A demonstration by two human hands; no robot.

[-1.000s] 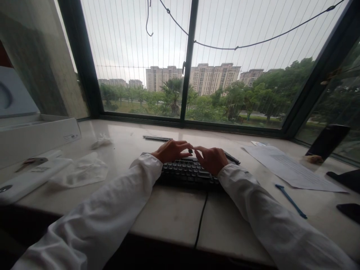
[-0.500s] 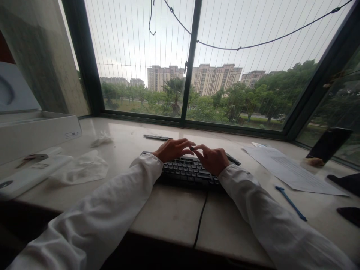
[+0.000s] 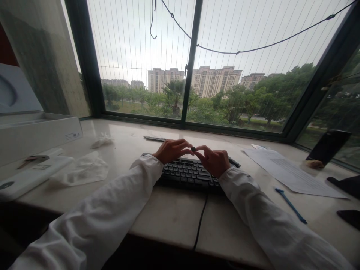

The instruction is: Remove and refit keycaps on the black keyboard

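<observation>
Between the fingertips of both hands is a small black piece (image 3: 193, 149), shaped like a keycap. My left hand (image 3: 173, 150) pinches it from the left with thumb and index finger. From the right, my right hand (image 3: 213, 160) closes thumb and index finger on it as well. Both hands hover over a black keyboard (image 3: 187, 173) lying on the pale countertop, and they cover its upper left and right parts. Most of its keys show between and below my wrists; too small to tell is whether any key position is bare.
A blue tool (image 3: 291, 205) and a printed sheet (image 3: 289, 172) lie to the right. Leftward are crumpled clear plastic (image 3: 81, 168), a white box (image 3: 39, 129) and a white case (image 3: 42, 170). A thin silver stick (image 3: 154, 138) lies behind the keyboard. A cable (image 3: 200, 221) runs over the front edge.
The small black piece has turned slightly and shows a little more between the fingertips. Both hands stay nearly in place; the view has tilted a bit upward.
</observation>
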